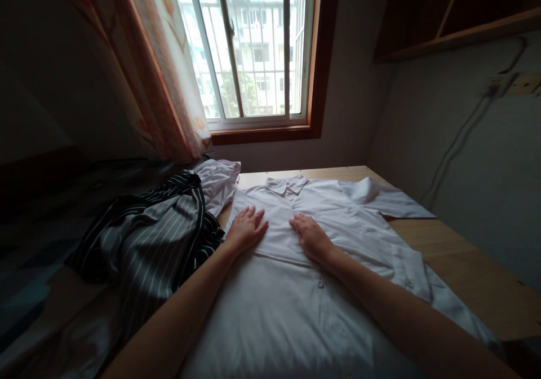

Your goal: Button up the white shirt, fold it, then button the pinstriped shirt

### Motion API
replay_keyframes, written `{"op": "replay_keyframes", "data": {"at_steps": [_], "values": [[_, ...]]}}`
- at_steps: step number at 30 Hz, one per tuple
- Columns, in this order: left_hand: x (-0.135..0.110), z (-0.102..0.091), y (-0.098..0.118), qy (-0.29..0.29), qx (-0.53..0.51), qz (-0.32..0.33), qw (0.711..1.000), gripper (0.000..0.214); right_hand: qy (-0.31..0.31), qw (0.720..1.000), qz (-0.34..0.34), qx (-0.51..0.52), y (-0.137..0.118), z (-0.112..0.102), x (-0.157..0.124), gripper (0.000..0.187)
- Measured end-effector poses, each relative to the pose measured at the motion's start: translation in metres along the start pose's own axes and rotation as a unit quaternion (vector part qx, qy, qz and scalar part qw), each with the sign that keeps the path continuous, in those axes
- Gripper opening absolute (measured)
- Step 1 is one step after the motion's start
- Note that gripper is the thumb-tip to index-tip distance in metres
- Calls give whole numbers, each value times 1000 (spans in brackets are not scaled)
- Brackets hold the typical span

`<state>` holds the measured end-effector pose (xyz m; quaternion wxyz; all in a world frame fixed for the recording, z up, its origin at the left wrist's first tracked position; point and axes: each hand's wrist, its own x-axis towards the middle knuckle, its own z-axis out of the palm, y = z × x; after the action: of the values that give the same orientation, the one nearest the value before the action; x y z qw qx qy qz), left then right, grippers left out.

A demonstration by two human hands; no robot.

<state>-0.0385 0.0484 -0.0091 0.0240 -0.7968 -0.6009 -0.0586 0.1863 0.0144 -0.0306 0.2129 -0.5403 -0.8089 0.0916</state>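
Observation:
A white button-up shirt (296, 283) lies spread out on a wooden table (460, 260), its collar toward the window. My left hand (247, 228) rests flat on the left part of the shirt with the fingers stretched out. On the other side of the chest, below the collar, my right hand (310, 235) lies on the cloth, fingers extended. Neither hand grips anything. One sleeve reaches out to the far right, and a cuff with a button lies folded on the right side of the shirt.
Left of the shirt is a heap of black and grey striped cloth (156, 238), with a crumpled white garment (217, 181) behind it. A floral curtain (164, 74) hangs beside the window (253, 46). A cable (454, 136) runs down the right wall under a shelf (460, 35).

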Motion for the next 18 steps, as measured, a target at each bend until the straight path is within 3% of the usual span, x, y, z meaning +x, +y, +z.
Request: {"op": "replay_keyframes", "data": {"at_steps": [4, 13, 18], "values": [[0, 0, 0, 2, 2, 6, 1000, 58, 6, 1000, -4, -24, -3, -2, -2, 42], [0, 0, 0, 3, -6, 0, 1000, 57, -71, 996, 7, -52, -12, -9, -8, 64], [-1, -1, 1, 1, -4, 4, 1000, 56, -78, 995, -4, -57, -9, -12, -11, 57]]}}
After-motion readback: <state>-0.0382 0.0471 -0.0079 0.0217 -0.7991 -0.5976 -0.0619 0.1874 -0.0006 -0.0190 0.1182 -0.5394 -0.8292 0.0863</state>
